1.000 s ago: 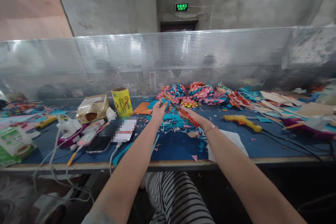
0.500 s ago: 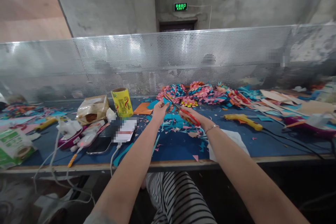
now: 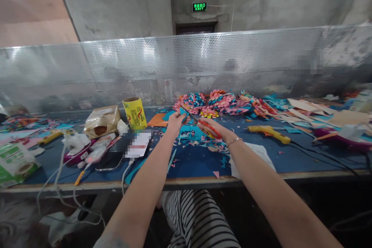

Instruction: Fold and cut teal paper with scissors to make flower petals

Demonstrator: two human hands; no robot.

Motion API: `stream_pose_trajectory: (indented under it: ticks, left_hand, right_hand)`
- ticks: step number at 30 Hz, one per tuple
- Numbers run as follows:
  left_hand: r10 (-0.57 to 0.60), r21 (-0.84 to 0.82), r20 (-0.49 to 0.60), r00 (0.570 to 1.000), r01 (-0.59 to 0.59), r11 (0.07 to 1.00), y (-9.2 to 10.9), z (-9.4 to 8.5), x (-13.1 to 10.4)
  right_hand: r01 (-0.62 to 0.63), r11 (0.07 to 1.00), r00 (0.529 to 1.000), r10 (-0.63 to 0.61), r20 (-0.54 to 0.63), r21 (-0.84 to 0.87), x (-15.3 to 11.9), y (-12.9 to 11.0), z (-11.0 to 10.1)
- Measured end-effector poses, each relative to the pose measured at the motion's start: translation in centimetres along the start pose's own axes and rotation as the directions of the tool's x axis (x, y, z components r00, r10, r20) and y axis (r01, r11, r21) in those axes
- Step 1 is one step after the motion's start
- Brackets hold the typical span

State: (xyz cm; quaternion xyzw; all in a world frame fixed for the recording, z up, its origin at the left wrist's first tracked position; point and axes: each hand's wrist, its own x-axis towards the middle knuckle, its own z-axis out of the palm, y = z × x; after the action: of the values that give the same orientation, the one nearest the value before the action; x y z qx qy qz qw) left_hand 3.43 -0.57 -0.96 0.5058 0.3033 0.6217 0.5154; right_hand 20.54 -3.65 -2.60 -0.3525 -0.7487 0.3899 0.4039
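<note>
My right hand (image 3: 220, 130) is closed round the red handles of a pair of scissors (image 3: 209, 129), whose dark blades point up and left. A small piece of blue paper (image 3: 183, 112) is pinched in the fingers of my left hand (image 3: 174, 121). The blades reach right beside that paper; whether they touch it I cannot tell. Blue and pink paper scraps (image 3: 193, 135) lie on the blue table top below both hands. Just behind are pink, blue and yellow paper flowers (image 3: 222, 102) in a heap.
A yellow cardboard tube (image 3: 135, 114), a brown paper bag (image 3: 102, 120) and a phone (image 3: 112, 159) with cables stand or lie to the left. On the right are a yellow glue gun (image 3: 270, 133) and cut paper sheets (image 3: 310, 110). A perforated metal screen (image 3: 151, 69) runs behind.
Both hands keep nearly the same place. The scissors' red handles look slightly shifted, and the left hand with the blue paper has moved a little to the left.
</note>
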Motion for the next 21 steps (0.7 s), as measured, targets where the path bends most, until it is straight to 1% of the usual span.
stream_pose_trajectory:
  ticks: [9, 14, 18, 21]
  left_hand:
    - [-0.022, -0.042, 0.014, 1.000, 0.023, 0.999, 0.4, 0.0, 0.0]
    - [-0.062, -0.045, 0.002, 0.998, 0.062, 0.997, 0.8, 0.2, -0.3]
    - [-0.078, -0.029, 0.002, 0.997, 0.078, 0.997, 0.9, 0.2, -0.4]
    - [-0.067, -0.074, -0.007, 0.998, 0.066, 0.995, 0.8, 0.1, -0.3]
  right_hand:
    - [0.050, 0.969, 0.996, -0.066, -0.056, -0.244, 0.6, 0.0, -0.7]
    - [0.101, 0.904, 0.983, -0.154, -0.097, -0.416, 0.5, -0.3, -0.7]
    - [0.119, 0.877, 0.976, -0.190, -0.107, -0.465, 0.4, -1.0, -0.6]
    - [0.067, 0.878, 0.981, -0.145, -0.132, -0.473, 0.6, -1.2, -0.6]
